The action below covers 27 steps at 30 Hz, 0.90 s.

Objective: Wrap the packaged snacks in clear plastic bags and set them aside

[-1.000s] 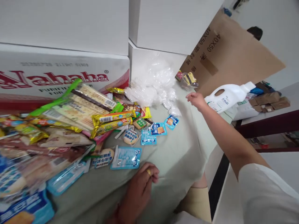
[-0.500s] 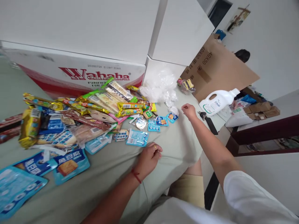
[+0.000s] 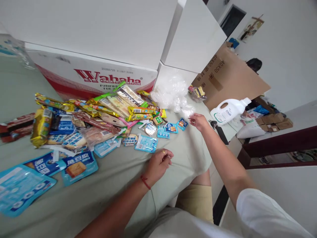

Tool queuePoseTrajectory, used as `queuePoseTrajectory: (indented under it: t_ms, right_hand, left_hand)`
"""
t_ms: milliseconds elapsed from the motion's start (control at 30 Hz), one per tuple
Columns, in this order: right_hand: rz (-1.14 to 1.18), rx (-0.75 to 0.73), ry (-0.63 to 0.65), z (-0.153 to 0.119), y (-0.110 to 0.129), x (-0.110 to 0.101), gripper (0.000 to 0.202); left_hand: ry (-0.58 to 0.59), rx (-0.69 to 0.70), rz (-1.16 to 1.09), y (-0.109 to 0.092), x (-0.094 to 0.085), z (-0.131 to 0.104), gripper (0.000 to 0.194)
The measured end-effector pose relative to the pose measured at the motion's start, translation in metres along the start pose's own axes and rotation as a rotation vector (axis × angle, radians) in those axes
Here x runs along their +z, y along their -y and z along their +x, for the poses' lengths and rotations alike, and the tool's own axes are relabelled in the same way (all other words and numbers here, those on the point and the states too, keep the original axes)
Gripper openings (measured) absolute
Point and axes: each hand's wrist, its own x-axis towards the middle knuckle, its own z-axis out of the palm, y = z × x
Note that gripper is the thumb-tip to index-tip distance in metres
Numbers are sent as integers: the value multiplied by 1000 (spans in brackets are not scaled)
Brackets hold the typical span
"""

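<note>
My left hand (image 3: 159,165), with a ring and a red cord at the wrist, rests on the green cloth below a light blue packet (image 3: 146,143); its fingers are curled together, and whatever they pinch is too small to name. Farther right, my right hand (image 3: 198,121) touches the edge of the clear plastic bags (image 3: 173,92), fingertips together; what lies between them is unclear. A small blue packet (image 3: 182,124) lies just left of it. Wrapped snacks, among them a yellow packet (image 3: 41,127) and a blue fish tofu packet (image 3: 79,168), are heaped on the left.
A Wahaha carton (image 3: 99,74) stands behind the heap. A white detergent jug (image 3: 229,111), keys with a black strap (image 3: 221,134) and a tub of small packets (image 3: 198,94) are at the right, before a large cardboard sheet (image 3: 230,76).
My right hand has moved slightly left and down to the edge of the plastic bags. My left hand has stayed nearly in place. The camera view has shifted a little.
</note>
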Motion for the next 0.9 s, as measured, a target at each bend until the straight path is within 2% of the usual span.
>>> queuePoseTrajectory:
  t_ms: [100,233,300,400,533,667,800,900]
  right_hand:
    - [77,26,151,-42,0,-3,34]
    - [38,150,435,-108,-15,7,38]
    - [7,210,565,-136,-21,16,40]
    - [99,267,659,-160,-25,26,49]
    - [299,290,569,-162,-30,24,57]
    - [293,240,433,-147,-34,13,61]
    - [212,123,223,-111,-29,6,66]
    - [78,37,47,-70,-19,18,57]
  left_hand:
    - [-74,7,-91,-8,0,-3,25]
    - [-281,159,38,-19,-7,-2,46]
    - [-289,185,118,-21,-10,-1,46]
    - [-226,130,89,-17,-11,1,30]
    - [-230,-14,-157,-11,-6,3,33]
    - [-254,-28,-360,-16,-5,4,36]
    - [-254,-26,-557,-28,-14,6,37]
    - [-194,-110,-649,-31,-17,6,41]
